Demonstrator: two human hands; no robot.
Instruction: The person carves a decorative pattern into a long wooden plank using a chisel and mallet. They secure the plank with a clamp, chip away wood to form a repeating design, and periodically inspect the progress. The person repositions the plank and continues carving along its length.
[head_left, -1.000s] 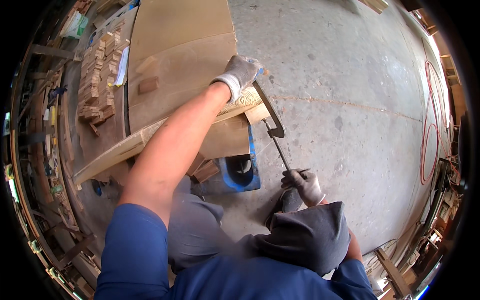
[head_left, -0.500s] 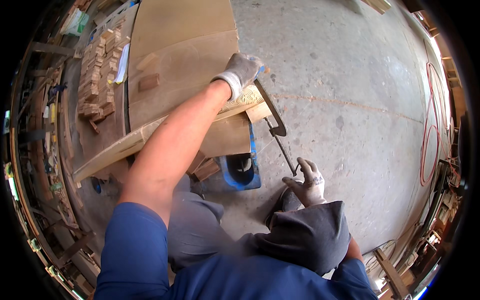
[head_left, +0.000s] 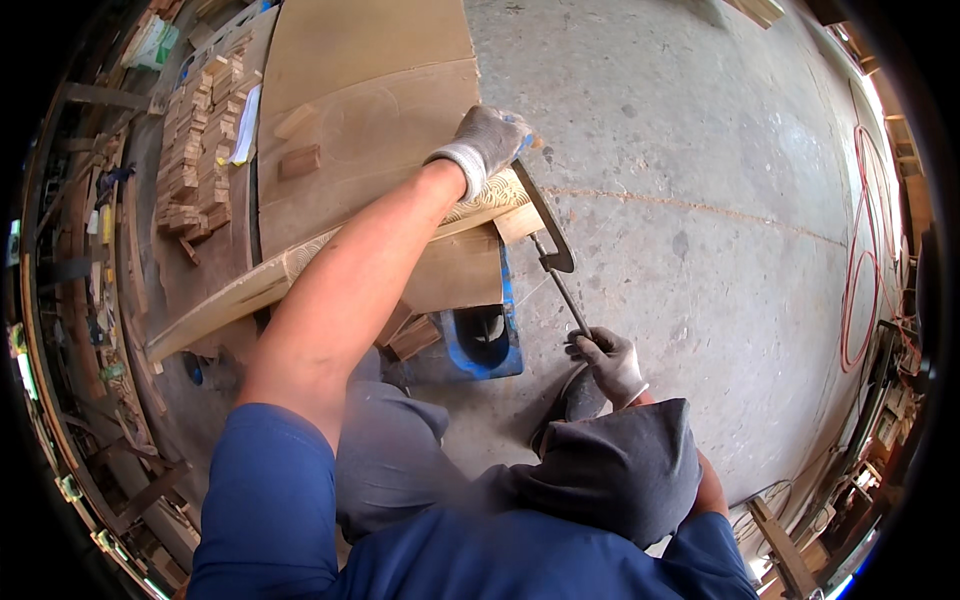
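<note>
My left hand [head_left: 485, 145], in a grey and white work glove, is closed around the upper end of a C-clamp [head_left: 549, 222]. The clamp's frame reaches around the edge of a thick board [head_left: 320, 243] with wavy grain. A pale wood block [head_left: 517, 223] sits at the board's corner, beside the clamp's screw. Lower down, my gloved right hand [head_left: 608, 362] is closed on the handle end of the clamp's long screw. Its fingers hide the handle itself. How firmly the clamp bears on the wood cannot be seen.
Brown sheeting [head_left: 370, 60] covers the work surface, with a small wood block [head_left: 299, 161] on it. Stacked wood pieces [head_left: 195, 150] lie at left. A blue stand [head_left: 512, 360] is under the board. A red hose [head_left: 858, 250] hangs at right above concrete floor [head_left: 690, 150].
My right hand has gone from spread fingers beside the screw handle to a closed grip on it. My left hand stays on the clamp's upper end.
</note>
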